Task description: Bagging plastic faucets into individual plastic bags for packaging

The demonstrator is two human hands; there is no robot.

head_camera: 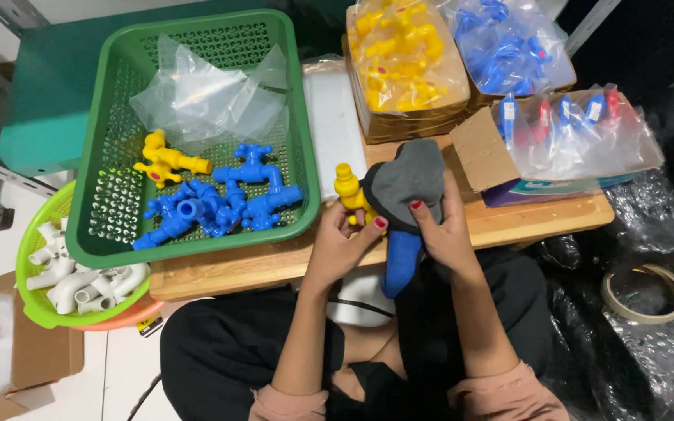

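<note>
- Left hand (342,238) pinches the yellow tap (347,189) just above the wooden board (220,269)
- Right hand (440,226) clutches the grey cloth (409,181) against it
- Loose pinch: the tap could slip and drop beside the green basket (196,47)

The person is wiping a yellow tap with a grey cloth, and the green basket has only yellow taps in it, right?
Not quite. In the head view, the green basket holds mostly blue taps and just one yellow tap, plus empty clear bags. The rest is right: the left hand and right hand hold a yellow tap with a grey cloth.
</note>
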